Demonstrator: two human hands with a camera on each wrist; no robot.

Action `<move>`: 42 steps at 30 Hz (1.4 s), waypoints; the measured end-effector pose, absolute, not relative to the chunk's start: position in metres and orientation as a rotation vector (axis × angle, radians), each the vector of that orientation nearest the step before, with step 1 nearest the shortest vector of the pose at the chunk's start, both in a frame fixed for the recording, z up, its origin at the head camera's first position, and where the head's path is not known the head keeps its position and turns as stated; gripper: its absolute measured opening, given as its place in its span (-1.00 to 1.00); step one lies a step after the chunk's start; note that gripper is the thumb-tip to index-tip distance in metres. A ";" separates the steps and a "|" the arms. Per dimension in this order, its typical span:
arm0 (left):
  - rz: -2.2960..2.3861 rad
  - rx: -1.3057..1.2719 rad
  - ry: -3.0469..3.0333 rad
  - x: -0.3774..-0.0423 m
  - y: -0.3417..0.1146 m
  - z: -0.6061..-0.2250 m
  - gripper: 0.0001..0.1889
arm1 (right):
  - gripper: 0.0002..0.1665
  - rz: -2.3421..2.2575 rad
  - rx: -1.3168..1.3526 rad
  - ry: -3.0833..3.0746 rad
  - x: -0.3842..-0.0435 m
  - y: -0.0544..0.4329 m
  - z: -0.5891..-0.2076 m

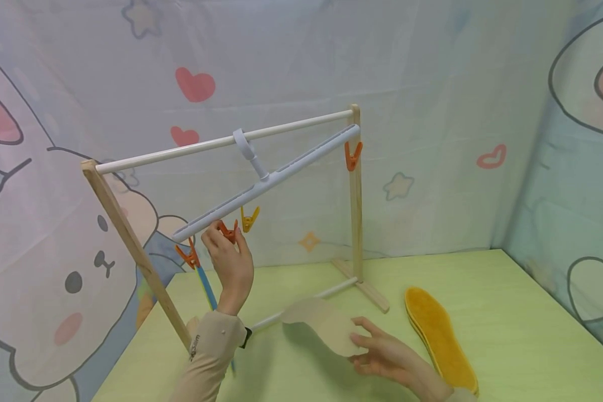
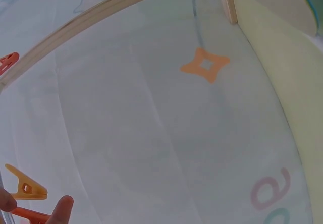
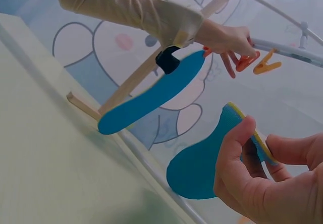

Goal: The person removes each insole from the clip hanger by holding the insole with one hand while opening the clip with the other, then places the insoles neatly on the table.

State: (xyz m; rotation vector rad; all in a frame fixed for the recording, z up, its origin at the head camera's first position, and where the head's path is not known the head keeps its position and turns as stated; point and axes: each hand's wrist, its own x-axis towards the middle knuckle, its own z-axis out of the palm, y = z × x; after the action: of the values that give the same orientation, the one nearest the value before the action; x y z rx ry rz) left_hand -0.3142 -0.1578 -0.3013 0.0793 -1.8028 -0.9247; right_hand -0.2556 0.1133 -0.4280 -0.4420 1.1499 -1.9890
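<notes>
My left hand (image 1: 230,268) pinches an orange clip (image 1: 228,231) on the lower left part of a white clip hanger (image 1: 266,183). A yellow clip (image 1: 249,219) hangs just right of it. At the hanger's low end, another orange clip (image 1: 188,254) grips an insole, seen edge-on from the head and with its blue face (image 3: 156,95) in the right wrist view. My right hand (image 1: 389,354) holds a second insole (image 1: 324,324) by one end, beige on top and blue (image 3: 194,166) underneath. The left wrist view shows only fingertips (image 2: 61,210) at the clip.
The hanger hooks on the white rail (image 1: 181,152) of a wooden stand (image 1: 355,212) and slopes down leftward. One orange clip (image 1: 353,156) hangs at its high end. Orange-yellow insoles (image 1: 439,338) lie on the pale green table (image 1: 522,324) at right. A patterned curtain (image 1: 432,139) stands behind.
</notes>
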 end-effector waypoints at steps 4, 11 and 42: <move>-0.925 0.074 -1.796 -0.313 -0.159 -0.303 -0.66 | -0.75 -1.998 -0.463 1.151 -0.257 0.117 -0.425; -0.921 0.094 -1.810 -0.310 -0.161 -0.305 -0.69 | -0.75 -2.003 -0.491 1.154 -0.258 0.122 -0.421; -0.788 0.040 -1.786 -0.293 -0.158 -0.309 -0.80 | -0.72 -2.022 -0.535 1.200 -0.259 0.142 -0.413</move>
State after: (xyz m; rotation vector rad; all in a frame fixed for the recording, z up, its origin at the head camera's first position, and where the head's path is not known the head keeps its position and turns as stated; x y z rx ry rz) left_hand -0.2932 -0.1583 -0.3094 0.0396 -1.7862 -0.7883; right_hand -0.2588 0.1421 -0.4132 -0.5349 1.1997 -2.0220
